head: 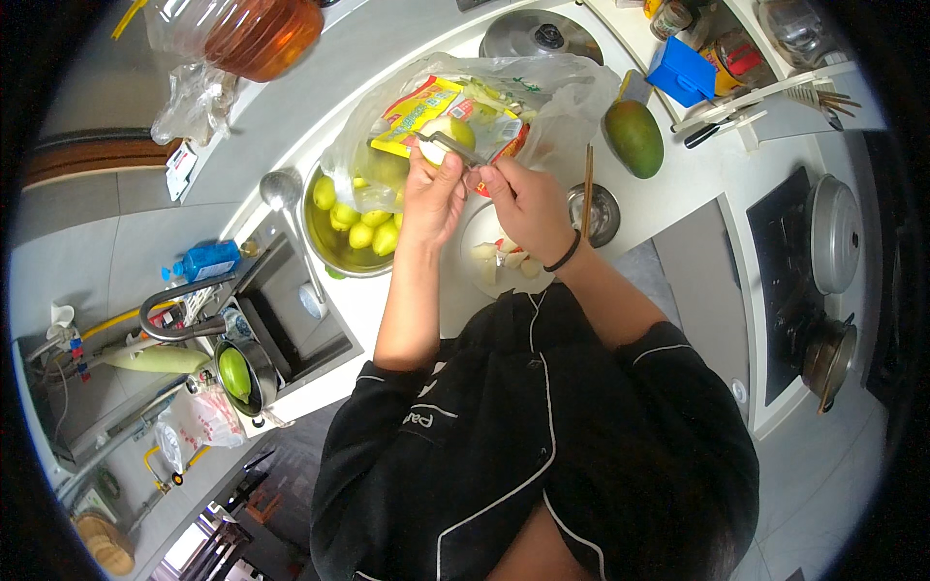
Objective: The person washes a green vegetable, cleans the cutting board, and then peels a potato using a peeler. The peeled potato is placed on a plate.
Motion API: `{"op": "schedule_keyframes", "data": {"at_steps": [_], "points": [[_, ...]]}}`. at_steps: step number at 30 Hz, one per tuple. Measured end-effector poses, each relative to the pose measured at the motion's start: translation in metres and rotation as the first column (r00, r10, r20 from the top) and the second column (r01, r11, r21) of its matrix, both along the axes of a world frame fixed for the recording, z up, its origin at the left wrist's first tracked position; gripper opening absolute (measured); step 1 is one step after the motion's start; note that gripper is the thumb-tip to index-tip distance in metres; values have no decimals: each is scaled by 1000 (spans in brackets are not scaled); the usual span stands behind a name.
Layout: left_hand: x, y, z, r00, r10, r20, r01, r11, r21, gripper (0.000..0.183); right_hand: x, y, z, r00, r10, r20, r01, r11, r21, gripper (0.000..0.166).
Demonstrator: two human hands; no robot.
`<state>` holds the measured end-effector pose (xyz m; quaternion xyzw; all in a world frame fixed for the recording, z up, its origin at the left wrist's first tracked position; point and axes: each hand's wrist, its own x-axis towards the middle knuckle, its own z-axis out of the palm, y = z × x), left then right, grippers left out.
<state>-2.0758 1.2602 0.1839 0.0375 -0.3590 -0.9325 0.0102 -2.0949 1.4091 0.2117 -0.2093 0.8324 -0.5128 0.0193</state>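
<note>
My left hand grips a partly peeled yellow-green fruit, its bared flesh pale. In my right hand is a metal peeler, its head lying against the fruit. Both hands are above an opened clear plastic bag that holds peelings and a yellow-and-red printed packet. To the left, a steel basin contains several similar whole fruits, partly covered by the bag. Below my right hand, a white plate carries pale cut pieces with some red bits; my wrist hides part of it.
Wooden chopsticks rest on a small steel bowl at the right. Beyond them lies a green mango. A ladle reaches over the sink edge. A lidded pan stands behind the bag; a cooktop is far right.
</note>
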Motion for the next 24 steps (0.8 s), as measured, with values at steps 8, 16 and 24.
{"op": "schedule_keyframes", "data": {"at_steps": [8,16,24], "points": [[4,6,-3,991,114,64,-111,992,-53,59,-10,-5,-20,992,-89,-94,92,995,30,27],[1,-11,-20,997,-51,59,48,997,53,49,-31,-12,-35,998,-29,61,24,997,79,35],[0,-11,-1,994,-105,7,105,994,-25,62,-54,-24,-86,973,-35,227,2,990,144,42]]}}
